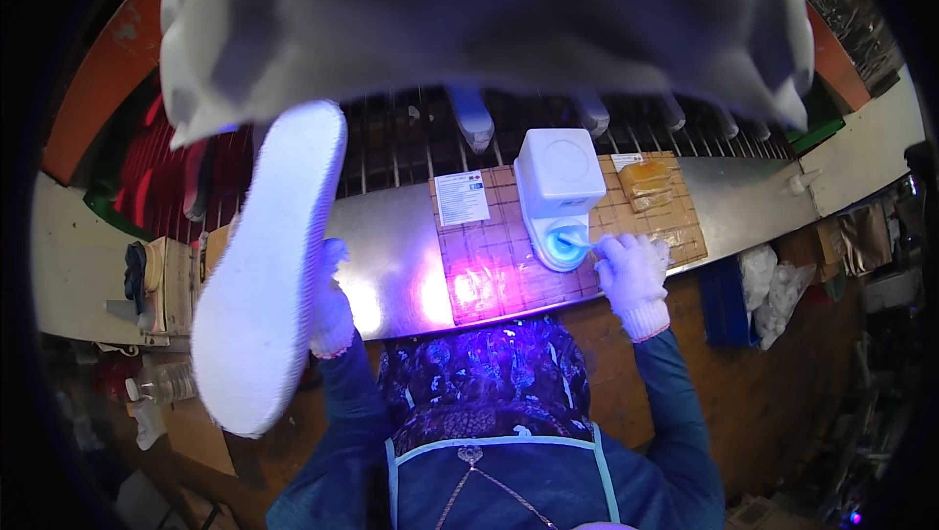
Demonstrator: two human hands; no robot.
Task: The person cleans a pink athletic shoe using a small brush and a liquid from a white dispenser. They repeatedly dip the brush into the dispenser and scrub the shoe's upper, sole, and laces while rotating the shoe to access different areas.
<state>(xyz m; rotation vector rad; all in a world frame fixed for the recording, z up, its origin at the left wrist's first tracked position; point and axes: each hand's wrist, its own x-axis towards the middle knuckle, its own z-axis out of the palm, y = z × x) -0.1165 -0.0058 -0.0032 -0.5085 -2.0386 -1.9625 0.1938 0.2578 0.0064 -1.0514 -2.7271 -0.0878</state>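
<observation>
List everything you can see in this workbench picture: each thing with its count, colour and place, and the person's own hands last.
Shoe sole: one, white, held up at left.
Dispenser box: one, white, on the mat.
Brush: one, pale, tip in the dispenser's blue-lit well.
Mat: one, brown checked, bench centre.
Metal bench: one, grey.
Label card: one, white, mat's far left.
Left hand: white glove, behind the sole.
Right hand: white glove, holding the brush.

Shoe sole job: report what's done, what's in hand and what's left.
Done: nothing shows as finished; the white shoe sole looks bare. In hand: the gloved left hand holds the sole up by its edge, while the gloved right hand dips a small brush into the white dispenser's blue-lit cup. Left: apparently brushing the sole.
</observation>
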